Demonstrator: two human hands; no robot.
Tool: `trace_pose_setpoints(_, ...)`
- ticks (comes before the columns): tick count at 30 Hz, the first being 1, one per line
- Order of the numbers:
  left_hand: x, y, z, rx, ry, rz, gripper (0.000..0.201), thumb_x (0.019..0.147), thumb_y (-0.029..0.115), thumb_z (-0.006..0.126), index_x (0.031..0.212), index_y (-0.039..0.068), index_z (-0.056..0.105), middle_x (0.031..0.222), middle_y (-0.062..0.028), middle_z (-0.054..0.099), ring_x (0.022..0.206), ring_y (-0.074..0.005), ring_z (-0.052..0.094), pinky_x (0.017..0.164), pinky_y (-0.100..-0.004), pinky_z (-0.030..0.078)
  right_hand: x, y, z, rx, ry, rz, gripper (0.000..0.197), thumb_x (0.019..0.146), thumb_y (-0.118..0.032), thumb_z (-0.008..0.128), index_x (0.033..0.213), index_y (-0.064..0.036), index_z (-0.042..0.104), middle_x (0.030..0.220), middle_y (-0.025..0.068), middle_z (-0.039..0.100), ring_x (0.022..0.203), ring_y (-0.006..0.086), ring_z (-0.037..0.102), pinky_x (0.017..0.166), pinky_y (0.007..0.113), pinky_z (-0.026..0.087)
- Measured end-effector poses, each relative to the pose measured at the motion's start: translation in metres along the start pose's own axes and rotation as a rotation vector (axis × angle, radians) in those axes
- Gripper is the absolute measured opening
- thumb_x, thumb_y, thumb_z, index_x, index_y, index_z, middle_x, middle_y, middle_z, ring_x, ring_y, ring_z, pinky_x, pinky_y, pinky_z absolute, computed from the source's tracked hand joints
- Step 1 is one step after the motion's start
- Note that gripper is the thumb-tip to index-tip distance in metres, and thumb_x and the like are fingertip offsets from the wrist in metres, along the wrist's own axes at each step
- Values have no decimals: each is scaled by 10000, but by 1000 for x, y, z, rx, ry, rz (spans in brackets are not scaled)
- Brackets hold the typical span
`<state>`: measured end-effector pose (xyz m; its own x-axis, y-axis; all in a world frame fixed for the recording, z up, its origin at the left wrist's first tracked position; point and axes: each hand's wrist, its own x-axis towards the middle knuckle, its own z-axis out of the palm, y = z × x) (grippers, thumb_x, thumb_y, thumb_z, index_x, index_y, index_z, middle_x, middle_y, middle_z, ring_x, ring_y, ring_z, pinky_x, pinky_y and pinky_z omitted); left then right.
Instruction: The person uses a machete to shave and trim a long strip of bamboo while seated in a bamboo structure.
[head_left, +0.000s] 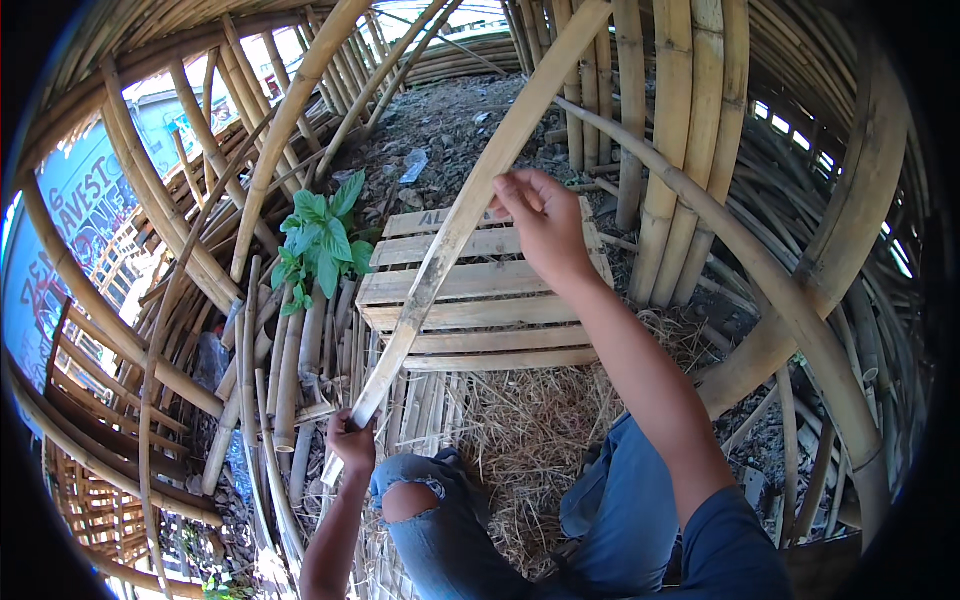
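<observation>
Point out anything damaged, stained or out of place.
The flat strip between the left hand and right hand has dark blotches along its middle, unlike its cleaner top. The jeans are torn at the left knee. A scrap of clear plastic lies on the ground beyond the slatted crate, like litter.

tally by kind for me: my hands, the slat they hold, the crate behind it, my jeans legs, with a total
hands: 2 (left hand, right hand)
long flat slat: 1
slatted wooden crate: 1
blue jeans legs: 2
total: 6
</observation>
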<state>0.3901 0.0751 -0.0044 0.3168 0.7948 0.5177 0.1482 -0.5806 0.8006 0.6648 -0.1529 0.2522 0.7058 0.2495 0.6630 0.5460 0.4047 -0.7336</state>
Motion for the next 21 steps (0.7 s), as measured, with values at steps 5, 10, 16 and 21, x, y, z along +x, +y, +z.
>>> trace_pose_setpoints(5,16,37,47,-278,-341,-153,438,596,144,898,879,30,584,804,-13,628,721,-101,564,659,-257,465,20,-46,-15,-254,43,-221,205,906,-190,602,882,9,641,751,93,674,684,124,638,622,263,481)
trace_pose_setpoints(10,54,82,69,-255,-511,230,631,700,244,823,1208,21,522,1174,-99,571,1080,-215,533,918,-354,420,13,-45,-23,-382,-93,-279,184,885,-188,613,879,-6,638,725,100,667,678,161,663,601,292,490)
trace_pose_setpoints(16,81,240,88,-313,-675,322,463,906,279,613,1292,57,485,1232,-74,570,1077,-174,531,867,-358,394,0,-30,-30,-377,-294,-295,194,886,-185,620,888,9,625,748,92,653,713,125,635,619,282,493)
trace_pose_setpoints(21,74,274,108,-317,-607,366,221,911,183,622,1007,-16,636,853,-58,624,795,-117,525,743,-278,416,2,-38,-37,-483,-402,-262,213,873,-202,637,931,3,648,852,127,679,780,205,666,722,324,517)
